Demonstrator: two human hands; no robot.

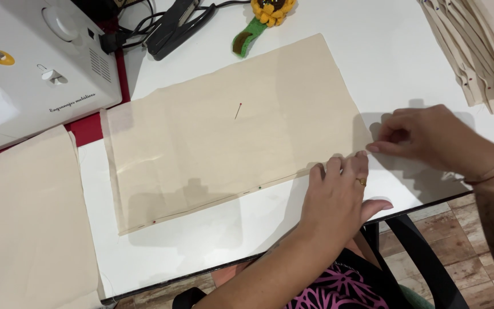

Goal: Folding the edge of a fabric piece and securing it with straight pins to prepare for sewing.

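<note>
pinching the cream fabric panel's [230, 137] hemmed corner, right hand [430, 137] fingertips together, left hand [338, 194] flat

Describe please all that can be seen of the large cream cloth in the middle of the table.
The cream cloth is a long rectangle, seemingly plain woven, lying flat and slightly slanted on the white table. Its near edge is folded and pinned at several points; one loose pin lies on top. The left hand presses the near right edge; the right hand pinches the right corner.
</note>
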